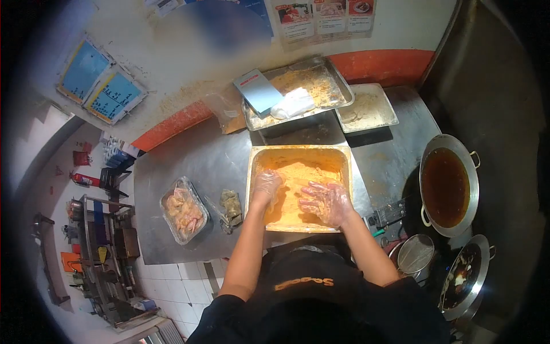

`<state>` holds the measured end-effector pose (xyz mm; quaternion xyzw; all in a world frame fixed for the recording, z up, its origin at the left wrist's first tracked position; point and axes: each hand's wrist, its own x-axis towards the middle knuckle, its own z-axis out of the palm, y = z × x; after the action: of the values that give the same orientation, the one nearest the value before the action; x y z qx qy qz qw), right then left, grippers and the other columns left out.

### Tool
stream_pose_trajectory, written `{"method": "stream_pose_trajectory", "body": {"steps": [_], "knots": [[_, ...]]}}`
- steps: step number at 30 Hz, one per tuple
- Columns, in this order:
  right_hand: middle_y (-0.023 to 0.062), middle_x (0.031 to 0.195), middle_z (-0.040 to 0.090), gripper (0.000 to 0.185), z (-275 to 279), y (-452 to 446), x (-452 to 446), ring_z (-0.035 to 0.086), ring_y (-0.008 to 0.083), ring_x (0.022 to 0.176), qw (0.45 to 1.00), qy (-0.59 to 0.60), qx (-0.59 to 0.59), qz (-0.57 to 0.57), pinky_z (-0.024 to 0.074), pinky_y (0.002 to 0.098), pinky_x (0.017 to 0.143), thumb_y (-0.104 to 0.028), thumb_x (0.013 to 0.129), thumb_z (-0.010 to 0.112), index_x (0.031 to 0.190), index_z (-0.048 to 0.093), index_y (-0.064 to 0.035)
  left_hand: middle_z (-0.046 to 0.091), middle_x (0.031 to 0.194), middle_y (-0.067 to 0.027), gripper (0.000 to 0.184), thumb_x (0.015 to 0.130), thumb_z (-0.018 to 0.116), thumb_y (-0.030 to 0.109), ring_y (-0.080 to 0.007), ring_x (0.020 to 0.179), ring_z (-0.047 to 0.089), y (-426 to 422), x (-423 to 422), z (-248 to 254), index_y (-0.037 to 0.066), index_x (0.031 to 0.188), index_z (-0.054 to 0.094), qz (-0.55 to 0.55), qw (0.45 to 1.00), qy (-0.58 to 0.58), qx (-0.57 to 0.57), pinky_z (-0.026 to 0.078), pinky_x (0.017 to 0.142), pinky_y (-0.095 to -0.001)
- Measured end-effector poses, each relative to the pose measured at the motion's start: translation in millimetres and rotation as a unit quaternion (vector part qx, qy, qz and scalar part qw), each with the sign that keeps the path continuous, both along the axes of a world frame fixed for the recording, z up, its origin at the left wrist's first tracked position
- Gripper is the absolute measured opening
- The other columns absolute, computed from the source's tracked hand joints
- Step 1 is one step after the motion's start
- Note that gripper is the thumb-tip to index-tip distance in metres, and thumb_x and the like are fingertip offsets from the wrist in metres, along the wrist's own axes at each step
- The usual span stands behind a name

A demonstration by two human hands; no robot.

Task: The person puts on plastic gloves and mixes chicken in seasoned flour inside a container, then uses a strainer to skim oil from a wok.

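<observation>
Both of my hands wear clear plastic gloves and are inside a deep rectangular metal pan (298, 229) of orange-yellow breading flour (306, 169). My left hand (268, 186) is at the pan's left side, its fingers bent down toward the flour. Their tips are partly hidden, so I cannot tell whether they grip anything. Toward the right side, my right hand (327, 203) is open with its fingers spread, and flour clings to the glove. No separate piece of food can be made out in the flour.
Raw meat pieces fill a clear tub (184, 211) on the left, beside a crumpled bag (231, 207). Behind are a floury tray (321, 83) bearing a blue box (257, 92), and a smaller pan (366, 109). Right are an oil-filled wok (425, 189), another wok (486, 269) and a strainer (416, 253).
</observation>
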<state>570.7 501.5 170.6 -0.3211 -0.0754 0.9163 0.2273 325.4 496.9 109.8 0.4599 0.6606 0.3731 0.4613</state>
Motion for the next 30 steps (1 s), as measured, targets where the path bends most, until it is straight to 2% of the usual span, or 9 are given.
{"method": "stream_pose_trajectory", "body": {"steps": [7, 10, 12, 13, 18, 20, 24, 26, 30], "knots": [[0.0092, 0.144, 0.034, 0.064, -23, -1, -7, 0.041, 0.0339, 0.125, 0.987, 0.120, 0.080, -0.066, 0.0375, 0.0557, 0.096, -0.059, 0.093, 0.028, 0.145, 0.027, -0.0216, 0.044, 0.138, -0.0117, 0.052, 0.088, 0.059, 0.022, -0.0231, 0.115, 0.053, -20, 62, 57, 0.009, 0.136, 0.044, -0.034, 0.971, -0.214, -0.103, 0.046, 0.088, -0.0358], [0.0083, 0.143, 0.033, 0.073, -16, -1, -20, 0.041, 0.0333, 0.124, 0.979, 0.154, 0.063, -0.116, 0.0360, 0.0559, 0.098, -0.066, 0.089, 0.030, 0.147, 0.022, -0.0223, 0.026, 0.150, -0.0152, 0.058, 0.090, 0.054, 0.024, -0.0290, 0.134, 0.033, -38, 88, 69, 0.010, 0.142, 0.034, -0.103, 0.990, -0.093, -0.021, 0.036, 0.103, -0.0451], [0.0061, 0.143, 0.034, 0.075, -17, 0, -20, 0.042, 0.0321, 0.122, 0.976, 0.161, 0.030, -0.145, 0.0354, 0.0552, 0.098, -0.068, 0.088, 0.029, 0.147, 0.022, -0.0228, 0.016, 0.153, -0.0155, 0.062, 0.091, 0.048, 0.026, -0.0366, 0.135, 0.028, -48, 90, 51, 0.014, 0.147, 0.024, -0.301, 0.803, 0.455, 0.240, 0.028, 0.108, -0.0515], [0.0042, 0.144, 0.033, 0.074, -20, 1, -20, 0.040, 0.0307, 0.123, 0.973, 0.169, 0.043, -0.149, 0.0338, 0.0540, 0.099, -0.068, 0.088, 0.028, 0.147, 0.024, -0.0233, 0.016, 0.153, -0.0170, 0.060, 0.091, 0.042, 0.024, -0.0418, 0.137, 0.020, -56, 98, 61, 0.010, 0.146, 0.024, -0.268, 0.903, 0.324, 0.092, 0.019, 0.111, -0.0535], [-0.0005, 0.152, 0.020, 0.071, -11, 9, -20, 0.032, 0.0288, 0.130, 0.969, 0.193, 0.050, -0.147, 0.0244, 0.0537, 0.105, -0.069, 0.088, 0.024, 0.145, 0.028, -0.0271, 0.031, 0.147, -0.0190, 0.051, 0.087, 0.045, 0.017, -0.0373, 0.128, 0.038, -59, 64, 28, 0.008, 0.137, 0.042, -0.188, 0.864, 0.468, -0.004, 0.032, 0.104, -0.0474], [-0.0011, 0.155, 0.011, 0.070, -19, 10, -19, 0.028, 0.0285, 0.132, 0.976, 0.161, 0.073, -0.128, 0.0164, 0.0568, 0.107, -0.071, 0.088, 0.020, 0.144, 0.029, -0.0302, 0.045, 0.135, -0.0204, 0.048, 0.082, 0.049, 0.012, -0.0370, 0.117, 0.048, -61, 74, 75, 0.007, 0.130, 0.049, -0.155, 0.885, 0.380, 0.220, 0.039, 0.097, -0.0464], [-0.0006, 0.156, 0.010, 0.065, -2, 11, -23, 0.016, 0.0279, 0.138, 0.976, 0.163, 0.054, -0.135, 0.0106, 0.0597, 0.107, -0.067, 0.089, 0.020, 0.142, 0.032, -0.0318, 0.057, 0.117, -0.0215, 0.042, 0.078, 0.051, 0.008, -0.0380, 0.106, 0.053, -68, 81, 58, 0.006, 0.120, 0.055, -0.163, 0.886, 0.354, 0.252, 0.042, 0.092, -0.0460], [-0.0003, 0.156, 0.009, 0.062, 5, 12, -24, 0.008, 0.0274, 0.143, 0.975, 0.164, 0.044, -0.145, 0.0068, 0.0616, 0.107, -0.065, 0.089, 0.020, 0.141, 0.034, -0.0328, 0.061, 0.104, -0.0194, 0.038, 0.077, 0.051, 0.006, -0.0373, 0.095, 0.056, -62, 72, 55, 0.007, 0.114, 0.058, -0.178, 0.889, 0.421, 0.024, 0.044, 0.086, -0.0463], [-0.0021, 0.156, 0.010, 0.066, -24, 13, -24, 0.015, 0.0279, 0.140, 0.963, 0.201, 0.101, -0.145, 0.0108, 0.0618, 0.107, -0.067, 0.088, 0.021, 0.143, 0.031, -0.0316, 0.063, 0.098, -0.0163, 0.038, 0.077, 0.048, 0.004, -0.0343, 0.091, 0.057, -62, 87, 70, 0.005, 0.113, 0.058, -0.159, 0.876, 0.331, 0.313, 0.044, 0.085, -0.0453]]}}
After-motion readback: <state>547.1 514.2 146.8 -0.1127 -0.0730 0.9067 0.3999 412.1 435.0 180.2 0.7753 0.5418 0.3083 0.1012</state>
